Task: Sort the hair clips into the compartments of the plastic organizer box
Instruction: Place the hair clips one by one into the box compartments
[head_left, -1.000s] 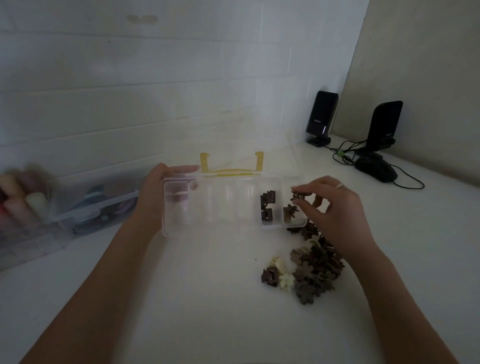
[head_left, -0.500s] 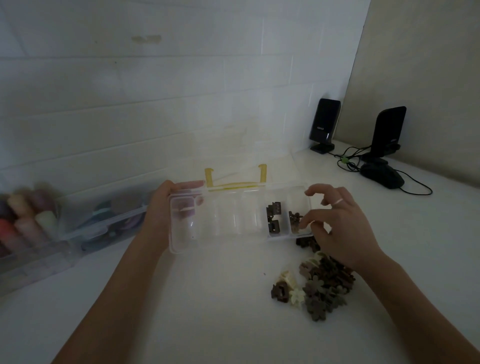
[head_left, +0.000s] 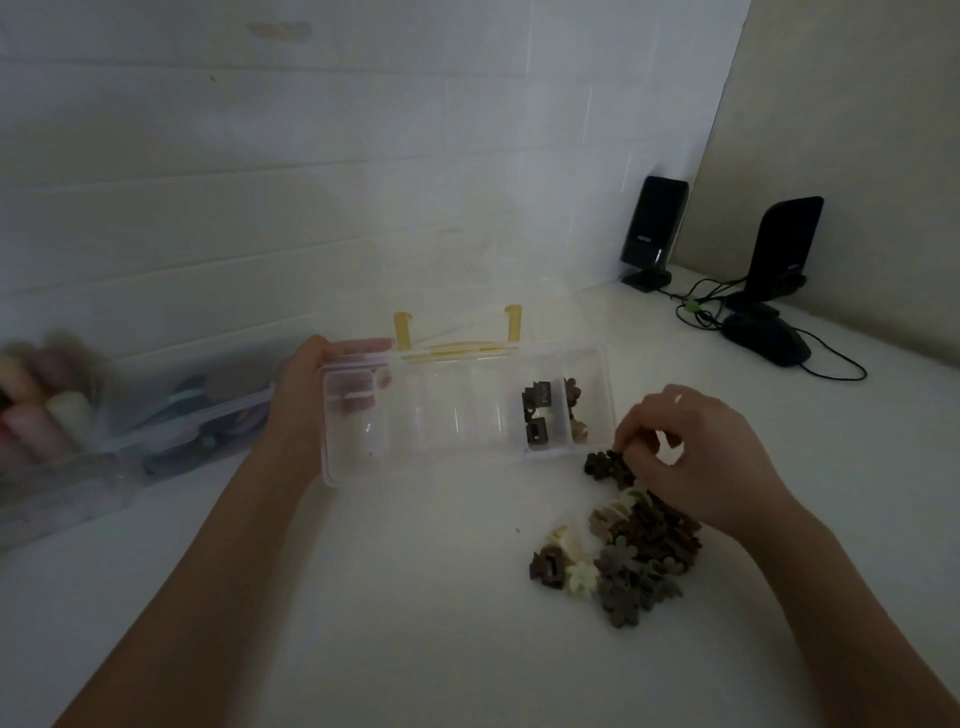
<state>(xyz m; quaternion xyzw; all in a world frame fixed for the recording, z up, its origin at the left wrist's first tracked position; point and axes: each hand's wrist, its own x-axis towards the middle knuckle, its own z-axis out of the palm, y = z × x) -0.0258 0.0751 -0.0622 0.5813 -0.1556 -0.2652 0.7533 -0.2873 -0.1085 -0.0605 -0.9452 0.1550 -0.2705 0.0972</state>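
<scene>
Our left hand (head_left: 304, 400) grips the left end of the clear plastic organizer box (head_left: 457, 415), thumb along its far rim, fingers curled round the end wall. The box lies on the white table (head_left: 363, 597) with its lid open toward the wall. Half a second ago our right hand (head_left: 696, 457) hung over the box's right end; it has since dropped off the near edge to the loose pile of hair clips (head_left: 639, 551) just beside the box, where the fingertips (head_left: 626, 441) pinch a dark brown flower clip (head_left: 602, 464) at the top of the pile. Two dark square clips (head_left: 536, 415) sit in the second compartment from the right, and flower clips (head_left: 574, 410) in the rightmost. The box and our left hand have stayed as they were. Two black speakers (head_left: 654, 228) stand in the far corner.
</scene>
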